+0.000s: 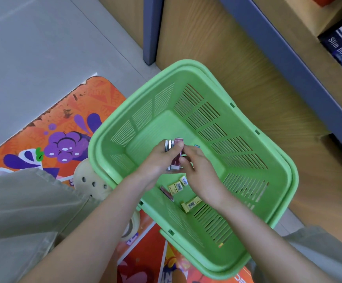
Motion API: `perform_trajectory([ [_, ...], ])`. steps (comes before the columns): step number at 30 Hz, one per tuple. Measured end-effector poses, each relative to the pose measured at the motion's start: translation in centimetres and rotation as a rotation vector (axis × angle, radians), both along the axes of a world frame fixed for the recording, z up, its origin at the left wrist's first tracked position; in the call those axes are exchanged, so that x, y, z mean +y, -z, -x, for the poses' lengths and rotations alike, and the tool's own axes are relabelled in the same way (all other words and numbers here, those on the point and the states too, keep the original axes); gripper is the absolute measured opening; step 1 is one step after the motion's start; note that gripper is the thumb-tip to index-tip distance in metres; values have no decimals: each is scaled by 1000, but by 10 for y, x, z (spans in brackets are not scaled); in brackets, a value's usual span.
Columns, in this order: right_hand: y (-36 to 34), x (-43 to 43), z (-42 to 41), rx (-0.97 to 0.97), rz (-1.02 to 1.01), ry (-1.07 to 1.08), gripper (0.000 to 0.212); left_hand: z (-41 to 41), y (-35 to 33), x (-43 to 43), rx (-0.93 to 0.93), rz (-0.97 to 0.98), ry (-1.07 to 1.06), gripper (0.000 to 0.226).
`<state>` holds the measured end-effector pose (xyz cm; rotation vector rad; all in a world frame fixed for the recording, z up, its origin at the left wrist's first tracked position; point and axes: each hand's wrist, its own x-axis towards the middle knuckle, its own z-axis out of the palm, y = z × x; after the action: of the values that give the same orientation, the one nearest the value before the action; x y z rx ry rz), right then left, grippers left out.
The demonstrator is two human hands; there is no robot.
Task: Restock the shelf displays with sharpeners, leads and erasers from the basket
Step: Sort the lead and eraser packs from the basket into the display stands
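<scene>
Basket [186, 67], green, stands on the floor beside a wooden shelf [237, 58], partly over an orange mat [49, 123]. Both grips reach inside it. Left grip [158, 160] clasps a small stack of packs [177, 155], the front one maroon, with the thumb across its face. Right grip [199, 170] pinches the same stack from the other side. Below them, yellow boxes [176, 186] and a thin dark pack [166, 193] lie on the basket's bottom.
</scene>
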<state>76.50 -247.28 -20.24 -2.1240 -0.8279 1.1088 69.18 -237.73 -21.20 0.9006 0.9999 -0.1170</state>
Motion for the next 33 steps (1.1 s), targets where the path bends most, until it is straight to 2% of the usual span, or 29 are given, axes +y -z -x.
perform_trajectory([
  [3,-6,-9,-7,-260,-69,-27,31,-2,-6,3,-43,-43,-9,15],
  [6,16,-15,-28,-265,-94,229,23,-4,-11,9,-64,-63,-51,9],
  [8,47,-17,-45,-249,42,342,23,-4,-13,16,-69,-71,-72,8],
  [12,122,-28,-65,-124,415,386,35,-1,-12,22,-66,-85,-57,8],
  [16,160,-26,-66,-173,517,451,46,2,-8,21,-44,-103,-28,13],
  [20,173,-23,-61,-230,450,351,29,3,-3,22,-20,-97,-29,16],
  [25,151,-30,-40,-35,278,168,23,0,-1,22,-11,-92,-31,20],
  [30,147,-44,-6,164,410,-278,19,-2,-1,21,-21,-93,-43,15],
  [33,147,-43,13,215,485,-377,19,1,-3,20,-26,-91,-49,14],
])
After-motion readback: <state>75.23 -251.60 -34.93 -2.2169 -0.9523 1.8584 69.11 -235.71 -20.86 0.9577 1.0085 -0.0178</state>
